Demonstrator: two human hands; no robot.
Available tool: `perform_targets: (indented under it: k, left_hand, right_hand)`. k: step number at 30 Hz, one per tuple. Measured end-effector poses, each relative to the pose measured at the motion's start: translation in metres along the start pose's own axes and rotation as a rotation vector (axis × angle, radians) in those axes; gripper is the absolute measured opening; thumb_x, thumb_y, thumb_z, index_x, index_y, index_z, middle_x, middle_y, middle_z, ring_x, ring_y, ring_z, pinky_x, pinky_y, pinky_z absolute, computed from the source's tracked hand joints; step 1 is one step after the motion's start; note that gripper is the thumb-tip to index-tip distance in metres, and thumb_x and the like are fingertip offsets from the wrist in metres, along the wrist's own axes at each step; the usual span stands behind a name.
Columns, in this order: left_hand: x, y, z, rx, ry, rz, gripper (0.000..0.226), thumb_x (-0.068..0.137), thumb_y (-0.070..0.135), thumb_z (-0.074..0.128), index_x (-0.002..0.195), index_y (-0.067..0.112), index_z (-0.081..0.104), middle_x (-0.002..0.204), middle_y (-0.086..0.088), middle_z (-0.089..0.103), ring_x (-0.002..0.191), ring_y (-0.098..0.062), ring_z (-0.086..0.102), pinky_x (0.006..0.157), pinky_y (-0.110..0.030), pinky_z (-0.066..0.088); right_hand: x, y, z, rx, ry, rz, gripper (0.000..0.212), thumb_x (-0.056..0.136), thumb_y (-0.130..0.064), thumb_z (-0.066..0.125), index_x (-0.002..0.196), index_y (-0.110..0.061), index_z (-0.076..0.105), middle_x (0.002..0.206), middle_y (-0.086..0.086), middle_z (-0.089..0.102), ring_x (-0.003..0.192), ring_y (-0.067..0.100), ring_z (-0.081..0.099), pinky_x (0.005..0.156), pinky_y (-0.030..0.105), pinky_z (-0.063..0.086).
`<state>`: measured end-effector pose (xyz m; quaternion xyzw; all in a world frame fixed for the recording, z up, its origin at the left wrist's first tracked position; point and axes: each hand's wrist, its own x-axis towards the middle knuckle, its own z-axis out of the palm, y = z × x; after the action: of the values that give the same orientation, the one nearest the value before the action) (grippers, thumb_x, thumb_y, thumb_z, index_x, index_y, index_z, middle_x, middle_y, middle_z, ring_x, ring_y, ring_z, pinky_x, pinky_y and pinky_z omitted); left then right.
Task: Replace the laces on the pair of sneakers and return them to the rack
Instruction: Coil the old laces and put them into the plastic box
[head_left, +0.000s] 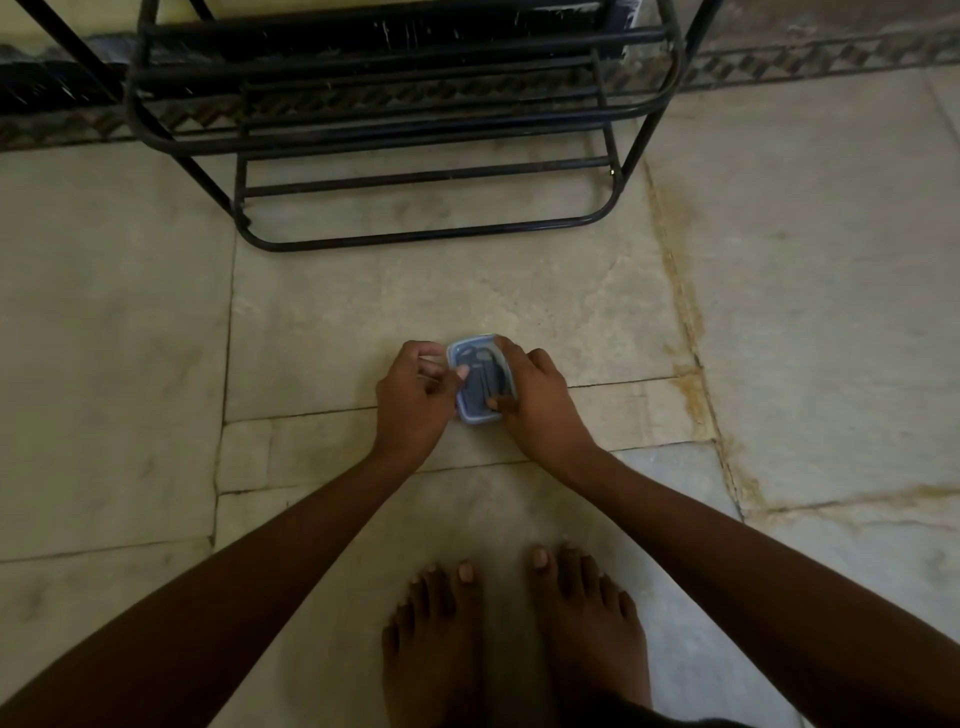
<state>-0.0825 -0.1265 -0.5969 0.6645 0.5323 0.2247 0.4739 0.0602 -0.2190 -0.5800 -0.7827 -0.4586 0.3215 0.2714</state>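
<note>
Head view, progress: early going, by the look of it. No sneakers anywhere in frame, rack (395, 130) standing with bare rails at the top of the view, so relacing and the return both appear still ahead.
Head view, container: small clear box with a blue-rimmed lid (480, 379), dark contents inside, possibly the new laces, hard to tell. Sits low over the floor (779, 312), just ahead of the bare feet (514, 634).
Head view, left hand (415, 395): grip curled, thumb and fingertips pinching the lid's left edge.
Head view, right hand (530, 387): grip wrapped over the box's right side, thumb pressed on the lid.
Head view, next: lid looks about to come off.
</note>
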Motion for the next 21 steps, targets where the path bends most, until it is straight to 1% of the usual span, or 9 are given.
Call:
perform_targets:
  k: [5, 7, 9, 11, 13, 15, 17, 19, 21]
  left_hand:
    - [-0.005, 0.004, -0.001, 0.089, -0.086, 0.083, 0.046, 0.093, 0.014, 0.073, 0.137, 0.019, 0.060, 0.095, 0.014, 0.066, 0.089, -0.018, 0.073, 0.073, -0.046, 0.065]
    - [-0.003, 0.005, -0.004, 0.165, -0.124, 0.153, 0.049, 0.095, 0.013, 0.070, 0.142, 0.013, 0.058, 0.101, 0.004, 0.068, 0.093, -0.020, 0.073, 0.076, -0.046, 0.064]
    - [0.004, 0.007, -0.006, 0.293, -0.166, 0.198, 0.052, 0.098, 0.013, 0.068, 0.147, 0.005, 0.052, 0.104, -0.009, 0.067, 0.088, -0.020, 0.069, 0.079, -0.040, 0.062]
    - [0.008, 0.009, -0.006, 0.417, -0.199, 0.232, 0.054, 0.101, 0.013, 0.063, 0.150, 0.001, 0.046, 0.106, -0.015, 0.066, 0.090, -0.019, 0.062, 0.086, -0.034, 0.056]
    - [0.007, 0.015, -0.002, 0.497, -0.227, 0.218, 0.055, 0.105, 0.015, 0.056, 0.154, 0.001, 0.038, 0.118, -0.017, 0.063, 0.102, -0.023, 0.061, 0.091, -0.026, 0.048]
    - [0.006, 0.018, 0.002, 0.533, -0.260, 0.188, 0.059, 0.106, 0.018, 0.053, 0.158, 0.003, 0.028, 0.131, -0.018, 0.057, 0.116, -0.027, 0.058, 0.092, -0.023, 0.041]
    - [0.006, 0.019, 0.002, 0.541, -0.334, 0.127, 0.074, 0.103, 0.023, 0.059, 0.161, 0.005, 0.018, 0.139, -0.018, 0.050, 0.122, -0.028, 0.054, 0.095, -0.023, 0.038]
    - [0.008, 0.021, -0.003, 0.510, -0.409, 0.067, 0.094, 0.094, 0.027, 0.073, 0.162, 0.006, 0.012, 0.143, -0.017, 0.049, 0.125, -0.029, 0.055, 0.102, -0.029, 0.043]
    - [0.010, 0.022, -0.007, 0.462, -0.443, 0.038, 0.105, 0.086, 0.027, 0.082, 0.162, 0.007, 0.012, 0.146, -0.016, 0.051, 0.126, -0.029, 0.057, 0.104, -0.034, 0.047]
  right_hand:
    - [0.007, 0.000, -0.005, -0.063, -0.077, 0.015, 0.079, 0.093, -0.011, 0.066, 0.160, -0.017, 0.023, 0.129, 0.016, 0.050, 0.112, 0.027, 0.055, 0.089, 0.018, 0.036]
    - [0.011, -0.001, -0.009, -0.145, -0.157, -0.018, 0.080, 0.098, -0.016, 0.062, 0.162, -0.017, 0.013, 0.129, 0.018, 0.049, 0.111, 0.027, 0.055, 0.089, 0.019, 0.037]
    - [0.016, -0.001, -0.011, -0.204, -0.216, -0.030, 0.083, 0.100, -0.022, 0.061, 0.163, -0.018, 0.006, 0.131, 0.019, 0.050, 0.111, 0.028, 0.057, 0.093, 0.025, 0.043]
    - [0.021, -0.003, -0.013, -0.240, -0.249, -0.039, 0.085, 0.100, -0.023, 0.061, 0.163, -0.016, 0.004, 0.133, 0.019, 0.050, 0.112, 0.029, 0.058, 0.095, 0.030, 0.046]
    - [0.024, -0.004, -0.013, -0.271, -0.260, -0.044, 0.086, 0.099, -0.022, 0.061, 0.163, -0.015, 0.003, 0.134, 0.020, 0.050, 0.113, 0.030, 0.057, 0.094, 0.031, 0.047]
    - [0.027, -0.005, -0.013, -0.285, -0.257, -0.046, 0.085, 0.100, -0.022, 0.059, 0.162, -0.014, 0.003, 0.134, 0.020, 0.050, 0.113, 0.030, 0.057, 0.094, 0.032, 0.047]
    - [0.027, -0.006, -0.012, -0.293, -0.247, -0.041, 0.081, 0.102, -0.024, 0.056, 0.163, -0.014, 0.003, 0.134, 0.019, 0.050, 0.113, 0.029, 0.056, 0.092, 0.030, 0.046]
    - [0.029, -0.005, -0.014, -0.308, -0.255, -0.049, 0.081, 0.102, -0.024, 0.056, 0.163, -0.013, 0.004, 0.135, 0.019, 0.052, 0.116, 0.028, 0.055, 0.093, 0.028, 0.043]
    - [0.034, -0.004, -0.022, -0.332, -0.299, -0.071, 0.087, 0.099, -0.024, 0.063, 0.162, -0.009, 0.005, 0.136, 0.018, 0.056, 0.119, 0.027, 0.056, 0.096, 0.026, 0.042]
